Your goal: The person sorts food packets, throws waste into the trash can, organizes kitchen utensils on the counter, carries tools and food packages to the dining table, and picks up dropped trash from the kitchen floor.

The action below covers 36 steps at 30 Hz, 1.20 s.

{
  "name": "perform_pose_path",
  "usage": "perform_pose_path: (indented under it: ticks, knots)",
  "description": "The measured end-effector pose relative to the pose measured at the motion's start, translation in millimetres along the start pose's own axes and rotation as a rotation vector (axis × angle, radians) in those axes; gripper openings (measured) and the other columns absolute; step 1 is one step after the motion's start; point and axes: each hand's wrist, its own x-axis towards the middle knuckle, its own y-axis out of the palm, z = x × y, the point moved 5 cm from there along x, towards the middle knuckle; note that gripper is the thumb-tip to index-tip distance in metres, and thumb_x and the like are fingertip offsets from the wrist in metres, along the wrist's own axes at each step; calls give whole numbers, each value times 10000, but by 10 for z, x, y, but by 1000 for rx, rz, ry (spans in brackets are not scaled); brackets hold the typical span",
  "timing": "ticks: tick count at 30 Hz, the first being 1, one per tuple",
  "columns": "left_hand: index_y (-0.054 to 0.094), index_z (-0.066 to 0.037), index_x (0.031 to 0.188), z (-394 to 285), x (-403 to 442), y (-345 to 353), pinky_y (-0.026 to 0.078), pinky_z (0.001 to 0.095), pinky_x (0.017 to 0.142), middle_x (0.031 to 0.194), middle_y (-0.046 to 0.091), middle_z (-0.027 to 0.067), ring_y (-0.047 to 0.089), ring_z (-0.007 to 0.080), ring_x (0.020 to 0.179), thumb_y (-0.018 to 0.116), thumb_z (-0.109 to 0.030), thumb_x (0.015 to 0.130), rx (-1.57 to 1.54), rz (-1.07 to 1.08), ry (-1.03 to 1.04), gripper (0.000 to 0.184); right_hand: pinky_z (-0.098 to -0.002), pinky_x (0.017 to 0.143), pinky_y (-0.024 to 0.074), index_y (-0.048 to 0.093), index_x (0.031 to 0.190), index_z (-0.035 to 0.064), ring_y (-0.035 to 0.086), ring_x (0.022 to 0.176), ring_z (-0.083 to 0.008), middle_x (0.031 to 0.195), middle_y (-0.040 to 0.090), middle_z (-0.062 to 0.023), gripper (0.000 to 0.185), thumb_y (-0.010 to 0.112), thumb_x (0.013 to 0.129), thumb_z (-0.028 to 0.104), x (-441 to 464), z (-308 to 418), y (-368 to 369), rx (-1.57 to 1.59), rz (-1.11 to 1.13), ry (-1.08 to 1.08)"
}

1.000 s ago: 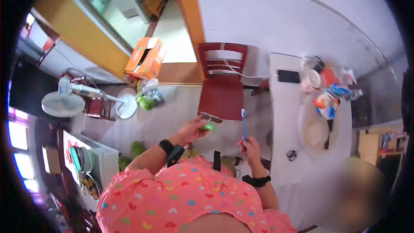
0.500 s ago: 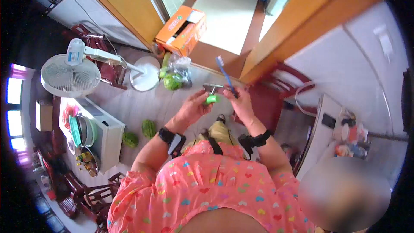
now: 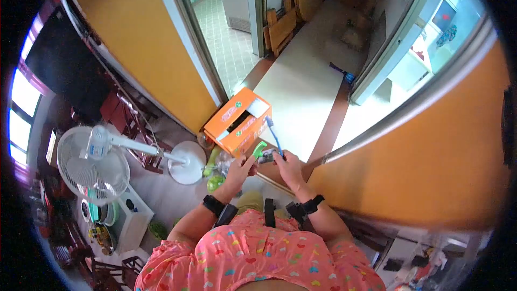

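My left hand (image 3: 238, 175) is closed on a green-handled tool (image 3: 260, 149) whose handle points up beside the orange box. A metal part of it shows between my hands. My right hand (image 3: 290, 170) is closed around the lower end of a blue toothbrush (image 3: 274, 136), with its bristle head up and tilted to the left. The fingers of both hands are near each other at the metal part; whether my right fingers touch it I cannot tell.
An orange cardboard box (image 3: 239, 124) stands on the floor before my hands, by the doorway. Left of it is a white standing fan (image 3: 94, 164) with a round base (image 3: 187, 163). Green vegetables (image 3: 215, 184) lie near the base. An orange door (image 3: 425, 167) is at the right.
The view has turned from the chair and table toward the doorway. My hands have come together, and the green handle now points up beside the toothbrush.
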Motion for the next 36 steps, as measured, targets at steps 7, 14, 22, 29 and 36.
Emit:
perform_pose_path:
  ticks: [7, 14, 22, 29, 36]
  knots:
    - [574, 4, 889, -309, 1297, 90, 434, 239, 529, 730, 593, 42, 536, 92, 612, 443, -360, 916, -94, -108, 48, 388, -265, 508, 381, 584, 774, -25, 452, 563, -83, 592, 526, -25, 270, 564, 847, 234, 1397, -190, 57, 24, 38, 39]
    - [564, 19, 880, -1106, 3068, 342, 464, 274, 555, 735, 609, 65, 574, 132, 615, 487, -281, 902, 212, -47, 133, 311, -224, 448, 302, 587, 776, 14, 376, 498, -46, 622, 548, 2, 295, 493, 887, 270, 3190, -82, -286, 318, 228, 296]
    - [441, -56, 1075, -1312, 4544, 301, 475, 240, 525, 747, 591, 55, 585, 121, 608, 441, -301, 921, -356, -88, -154, 289, -268, 485, 386, 607, 785, -12, 483, 517, -93, 584, 578, -57, 236, 565, 848, 212, 4903, -89, -203, -241, 274, -37]
    - [524, -99, 995, -1470, 5789, 280, 455, 215, 577, 857, 611, 37, 569, 100, 677, 405, -394, 924, -815, -105, -265, 325, -346, 511, 425, 634, 757, -26, 582, 538, -210, 592, 595, -151, 270, 565, 777, 234, 6752, -38, 196, -530, 734, -312]
    - [473, -115, 1097, -1996, 6838, 121, 475, 262, 696, 1048, 604, 58, 598, 137, 842, 311, -426, 944, -1060, -215, -80, 383, -412, 560, 441, 624, 722, 10, 580, 596, -348, 637, 575, -204, 279, 559, 760, 278, 8296, 105, 645, -532, 1013, -345]
